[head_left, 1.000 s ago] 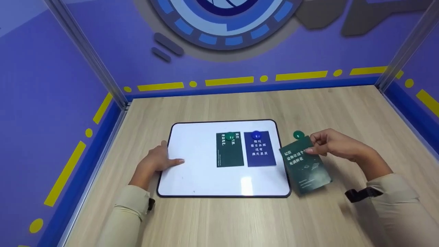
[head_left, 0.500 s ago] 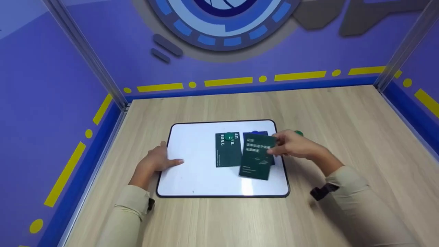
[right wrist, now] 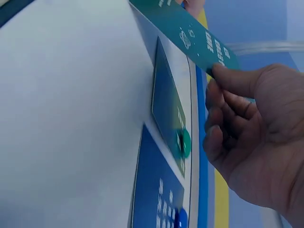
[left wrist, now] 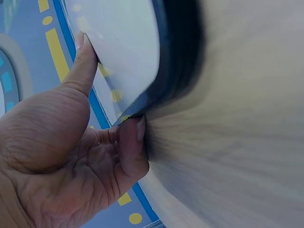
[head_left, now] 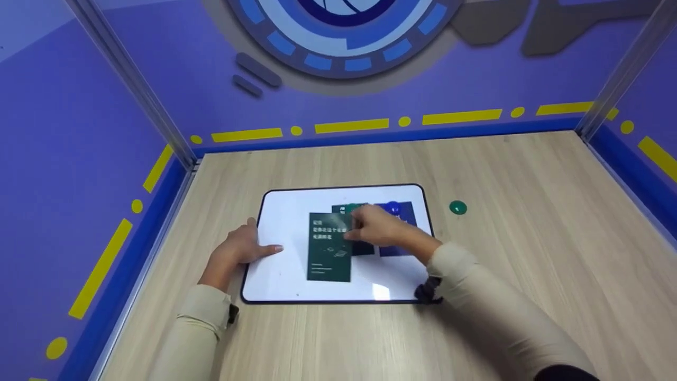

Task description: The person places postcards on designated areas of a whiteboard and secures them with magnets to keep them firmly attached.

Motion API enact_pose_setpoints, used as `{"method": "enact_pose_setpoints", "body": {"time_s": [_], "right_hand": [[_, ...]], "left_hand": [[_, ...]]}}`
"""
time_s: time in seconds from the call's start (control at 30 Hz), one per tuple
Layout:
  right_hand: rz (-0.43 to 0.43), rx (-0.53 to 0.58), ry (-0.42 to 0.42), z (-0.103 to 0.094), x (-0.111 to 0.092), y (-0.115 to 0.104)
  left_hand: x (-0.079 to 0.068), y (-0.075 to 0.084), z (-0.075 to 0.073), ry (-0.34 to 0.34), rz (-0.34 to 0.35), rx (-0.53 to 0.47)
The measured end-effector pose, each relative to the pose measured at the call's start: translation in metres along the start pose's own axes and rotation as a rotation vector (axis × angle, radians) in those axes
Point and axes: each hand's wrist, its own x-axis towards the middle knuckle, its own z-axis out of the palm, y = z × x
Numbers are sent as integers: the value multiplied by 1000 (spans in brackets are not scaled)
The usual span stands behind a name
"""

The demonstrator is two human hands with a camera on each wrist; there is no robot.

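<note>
A black-rimmed whiteboard [head_left: 285, 211] lies on the table. At its left edge my left hand [head_left: 239, 247] grips it, thumb on the white face; the left wrist view shows the fingers curled at the rim. My right hand [head_left: 382, 227] pinches a dark green card [head_left: 329, 256] with white writing by its right edge, over the board's middle. In the right wrist view this card is tilted above the surface. Behind that hand, another green card [head_left: 365, 250] lies under a green round magnet [right wrist: 186, 143]. Beside it is a blue card [head_left: 398, 248] under a blue magnet [head_left: 393, 207].
A loose green magnet [head_left: 458, 207] sits on the wooden table [head_left: 508, 222] to the right of the board. Purple-blue panels [head_left: 338, 106] with yellow marks enclose the table at the back and sides.
My right hand has carried the green card leftward from beside the board, past the blue card, to the board's middle. My left hand has stayed at the left edge.
</note>
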Motion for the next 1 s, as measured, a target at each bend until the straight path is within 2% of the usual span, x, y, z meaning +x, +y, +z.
{"method": "enact_pose_setpoints", "body": {"time_s": [0.2, 0.33, 0.57, 0.77, 1.0], "right_hand": [[27, -65, 95, 21, 27, -13], [42, -160, 160, 32, 45, -13], [77, -215, 216, 45, 70, -16], [76, -321, 231, 49, 81, -26], [120, -421, 226, 50, 82, -31]], "left_hand": [[1, -1, 1, -2, 2, -17], [1, -3, 0, -7, 21, -16], [1, -7, -2, -24, 31, -37], [1, -8, -3, -38, 13, -58], [2, -8, -2, -40, 12, -69]]}}
